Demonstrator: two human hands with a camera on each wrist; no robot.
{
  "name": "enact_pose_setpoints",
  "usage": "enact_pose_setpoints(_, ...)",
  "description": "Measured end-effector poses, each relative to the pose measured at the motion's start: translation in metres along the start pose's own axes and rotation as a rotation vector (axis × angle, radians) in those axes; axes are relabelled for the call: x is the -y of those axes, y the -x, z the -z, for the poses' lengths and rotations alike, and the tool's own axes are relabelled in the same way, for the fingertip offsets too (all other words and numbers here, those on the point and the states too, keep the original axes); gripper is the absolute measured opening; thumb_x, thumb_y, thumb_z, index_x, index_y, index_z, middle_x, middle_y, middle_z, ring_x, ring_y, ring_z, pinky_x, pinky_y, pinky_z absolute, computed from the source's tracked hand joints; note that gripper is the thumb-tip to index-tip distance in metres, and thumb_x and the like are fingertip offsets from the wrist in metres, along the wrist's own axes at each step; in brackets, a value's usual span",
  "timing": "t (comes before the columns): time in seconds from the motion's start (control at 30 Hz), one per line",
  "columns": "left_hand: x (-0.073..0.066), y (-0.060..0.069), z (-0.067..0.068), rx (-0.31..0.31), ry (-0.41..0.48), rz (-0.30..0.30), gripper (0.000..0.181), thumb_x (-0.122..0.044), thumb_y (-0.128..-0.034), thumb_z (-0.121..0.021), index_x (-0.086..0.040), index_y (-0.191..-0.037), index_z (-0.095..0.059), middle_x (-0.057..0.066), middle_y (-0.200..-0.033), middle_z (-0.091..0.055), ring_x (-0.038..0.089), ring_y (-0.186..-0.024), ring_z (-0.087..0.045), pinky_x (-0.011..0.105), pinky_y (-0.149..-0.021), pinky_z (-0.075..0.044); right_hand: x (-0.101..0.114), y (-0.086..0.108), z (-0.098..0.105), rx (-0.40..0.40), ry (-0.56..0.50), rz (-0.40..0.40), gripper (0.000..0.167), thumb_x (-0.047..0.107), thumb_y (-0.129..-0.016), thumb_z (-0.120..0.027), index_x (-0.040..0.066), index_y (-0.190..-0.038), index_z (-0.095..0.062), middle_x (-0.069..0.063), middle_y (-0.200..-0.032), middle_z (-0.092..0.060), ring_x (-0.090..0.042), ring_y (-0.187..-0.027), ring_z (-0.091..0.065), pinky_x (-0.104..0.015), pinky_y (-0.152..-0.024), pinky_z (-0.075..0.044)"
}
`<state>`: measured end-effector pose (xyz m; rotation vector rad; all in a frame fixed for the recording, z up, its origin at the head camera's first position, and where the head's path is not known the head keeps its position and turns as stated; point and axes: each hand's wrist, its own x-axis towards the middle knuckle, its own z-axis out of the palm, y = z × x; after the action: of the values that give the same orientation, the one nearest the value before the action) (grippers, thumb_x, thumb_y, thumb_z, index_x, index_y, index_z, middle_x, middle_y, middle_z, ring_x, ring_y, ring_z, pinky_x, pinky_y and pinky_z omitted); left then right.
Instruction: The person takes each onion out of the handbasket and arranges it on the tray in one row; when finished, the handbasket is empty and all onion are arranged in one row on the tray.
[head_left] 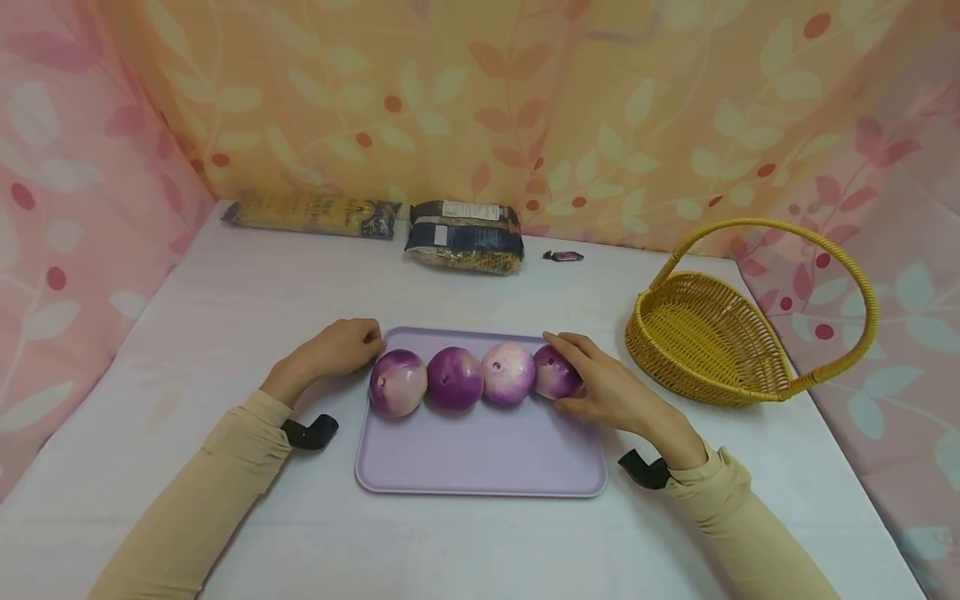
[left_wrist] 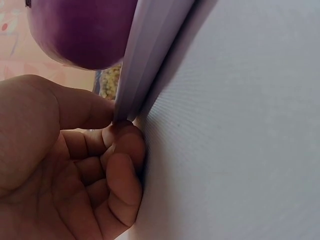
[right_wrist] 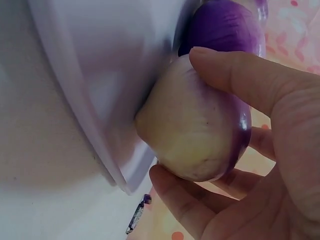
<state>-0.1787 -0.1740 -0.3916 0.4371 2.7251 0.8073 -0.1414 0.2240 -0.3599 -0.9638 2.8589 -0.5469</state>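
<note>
Four-sided and pale purple, a tray (head_left: 480,458) bears a row of round purple-and-white turnips along its far half. My left hand (head_left: 347,346) pinches the tray's far left corner; in the left wrist view its thumb (left_wrist: 85,107) lies against the rim and the other fingers are curled beside it. Close to it sits the leftmost turnip (head_left: 398,383). My right hand (head_left: 611,387) holds the rightmost turnip (right_wrist: 192,125), thumb on one side and fingers on the other. Between these two ends are a dark purple turnip (head_left: 454,379) and a paler turnip (head_left: 508,373).
A yellow wicker basket (head_left: 705,333) with a tall handle stands at right. Along the back lie a long yellow packet (head_left: 311,214), a dark-labelled clear packet (head_left: 465,237) and a small wrapped candy (head_left: 562,256). Floral curtains hang behind and beside the white-covered table (head_left: 480,550).
</note>
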Motion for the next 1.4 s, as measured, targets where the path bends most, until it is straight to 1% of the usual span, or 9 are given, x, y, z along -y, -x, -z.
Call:
enact_pose_setpoints(0.17, 0.002, 0.0, 0.002, 0.013, 0.027, 0.003, 0.018, -0.019, -0.0959, -0.049, -0.007, -0.086, -0.059, 0.004, -0.073, -0.055, 0.018, -0.072, -0.051, 0.027, -0.064, -0.04, 0.001, 0.0, 0.003, 0.018, 0.026, -0.001, 0.091, 0.027, -0.075, -0.084, 0.017, -0.151, -0.035, -0.02, -0.151, -0.036, -0.04, -0.132, -0.047, -0.053, -0.103, -0.045)
enact_pose_setpoints(0.27, 0.002, 0.003, 0.008, -0.017, 0.039, -0.005, 0.018, -0.02, -0.0973, -0.05, -0.005, -0.095, -0.06, 0.005, -0.077, -0.059, 0.016, -0.072, -0.053, 0.028, -0.064, -0.042, 0.003, -0.001, 0.007, 0.003, 0.056, 0.011, 0.089, 0.032, -0.075, -0.083, 0.019, -0.15, -0.037, -0.021, -0.154, -0.033, -0.043, -0.138, -0.038, -0.058, -0.107, -0.039)
enact_pose_setpoints(0.4, -0.01, 0.012, 0.02, -0.095, 0.051, -0.07, 0.024, -0.024, -0.0989, -0.053, -0.004, -0.109, -0.059, 0.009, -0.094, -0.064, 0.02, -0.083, -0.059, 0.035, -0.075, -0.048, 0.01, -0.008, 0.012, -0.049, 0.095, 0.067, 0.086, 0.04, -0.075, -0.082, 0.019, -0.148, -0.041, -0.02, -0.153, -0.036, -0.043, -0.141, -0.034, -0.06, -0.111, -0.033)
enact_pose_setpoints(0.5, -0.027, 0.021, 0.023, -0.093, 0.056, -0.151, 0.038, -0.033, -0.0957, -0.06, -0.004, -0.12, -0.057, 0.013, -0.112, -0.064, 0.026, -0.104, -0.06, 0.044, -0.09, -0.049, 0.015, -0.013, 0.01, -0.063, 0.11, 0.11, 0.084, 0.043, -0.076, -0.08, 0.017, -0.147, -0.042, -0.019, -0.152, -0.039, -0.042, -0.141, -0.036, -0.058, -0.112, -0.032)
enact_pose_setpoints(0.63, -0.052, 0.029, 0.014, -0.062, -0.063, -0.264, 0.064, -0.049, -0.0869, -0.068, -0.005, -0.132, -0.054, 0.013, -0.13, -0.058, 0.03, -0.122, -0.053, 0.05, -0.102, -0.044, 0.019, -0.018, 0.003, -0.049, 0.12, 0.127, 0.082, 0.044, -0.077, -0.08, 0.014, -0.145, -0.045, -0.017, -0.149, -0.043, -0.038, -0.138, -0.04, -0.056, -0.112, -0.032)
enact_pose_setpoints(0.77, -0.067, 0.029, 0.0, -0.074, -0.197, -0.337, 0.07, -0.055, -0.0823, -0.069, -0.01, -0.133, -0.055, 0.008, -0.132, -0.058, 0.029, -0.122, -0.054, 0.05, -0.101, -0.044, 0.021, -0.021, -0.005, -0.042, 0.139, 0.124, 0.079, 0.044, -0.078, -0.079, 0.012, -0.143, -0.048, -0.014, -0.144, -0.049, -0.034, -0.134, -0.045, -0.054, -0.112, -0.034)
enact_pose_setpoints(1.07, -0.065, 0.026, -0.012, -0.084, -0.228, -0.458, 0.053, -0.04, -0.0868, -0.07, -0.012, -0.131, -0.061, 0.006, -0.13, -0.063, 0.029, -0.124, -0.055, 0.049, -0.102, -0.045, 0.021, -0.02, -0.01, -0.075, 0.149, 0.129, 0.073, 0.04, -0.078, -0.08, 0.009, -0.138, -0.052, -0.01, -0.135, -0.057, -0.029, -0.127, -0.052, -0.052, -0.109, -0.037)
enact_pose_setpoints(1.13, -0.065, 0.026, -0.012, -0.077, -0.229, -0.462, 0.053, -0.039, -0.0879, -0.069, -0.011, -0.132, -0.061, 0.006, -0.131, -0.062, 0.029, -0.126, -0.054, 0.05, -0.103, -0.044, 0.021, -0.02, -0.009, -0.077, 0.15, 0.134, 0.072, 0.04, -0.078, -0.079, 0.008, -0.137, -0.052, -0.01, -0.135, -0.057, -0.029, -0.127, -0.052, -0.052, -0.109, -0.038)
enact_pose_setpoints(1.4, -0.063, 0.037, 0.006, 0.022, -0.247, -0.307, 0.075, -0.051, -0.0797, -0.073, -0.015, -0.141, -0.05, 0.005, -0.142, -0.051, 0.029, -0.129, -0.049, 0.051, -0.102, -0.043, 0.014, -0.011, 0.003, -0.065, 0.126, 0.084, 0.079, 0.041, -0.078, -0.078, 0.013, -0.144, -0.045, -0.015, -0.14, -0.051, -0.034, -0.131, -0.048, -0.053, -0.11, -0.036)
